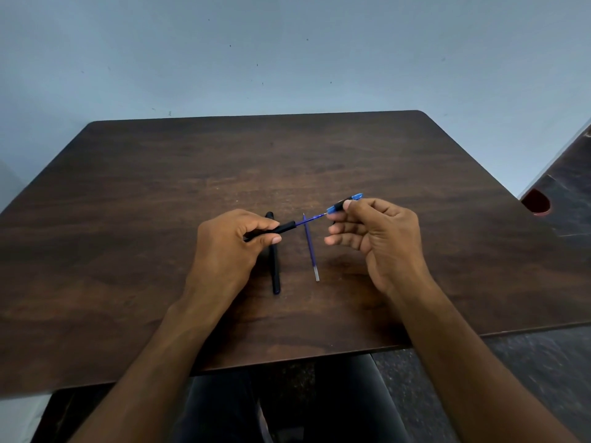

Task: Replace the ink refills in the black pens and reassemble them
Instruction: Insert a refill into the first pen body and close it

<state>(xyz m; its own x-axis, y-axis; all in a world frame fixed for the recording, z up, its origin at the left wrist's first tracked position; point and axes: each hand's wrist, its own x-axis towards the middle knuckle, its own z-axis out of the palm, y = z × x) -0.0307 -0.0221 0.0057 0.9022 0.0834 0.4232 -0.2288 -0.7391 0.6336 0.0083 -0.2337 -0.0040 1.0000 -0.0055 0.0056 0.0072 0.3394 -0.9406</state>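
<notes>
The left hand (224,241) pinches a slim black plastic pen barrel (275,230) above the dark wooden desk (415,251). A thin blue ink refill (310,219) juts from it toward the black-and-blue tip section (347,202) pinched in the right hand (374,235). This looks like reassembly: next, slide the tip over the refill and twist it on. A spare blue refill (311,251) and a second black pen (274,263) lie just beneath the hands.
</notes>
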